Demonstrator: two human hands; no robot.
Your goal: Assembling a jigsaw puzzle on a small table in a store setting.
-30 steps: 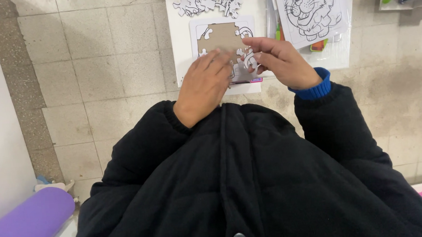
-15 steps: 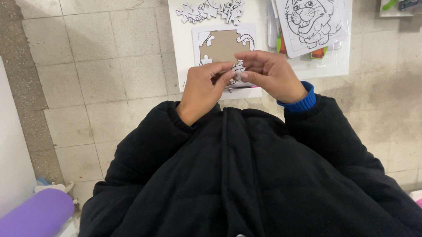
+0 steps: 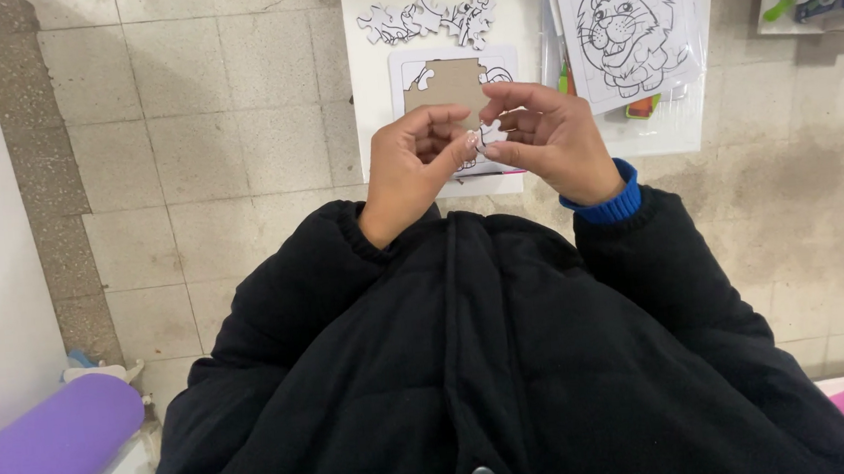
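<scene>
White puzzle piece [image 3: 490, 133] sat pinched in both my grips, upper centre of frame | left hand [image 3: 415, 167] and right hand [image 3: 555, 141] fingertips only | risk: piece slipping onto tray [image 3: 407, 68].

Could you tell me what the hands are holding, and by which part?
A white puzzle piece, pinched at its edges between the fingers of both hands.
</scene>
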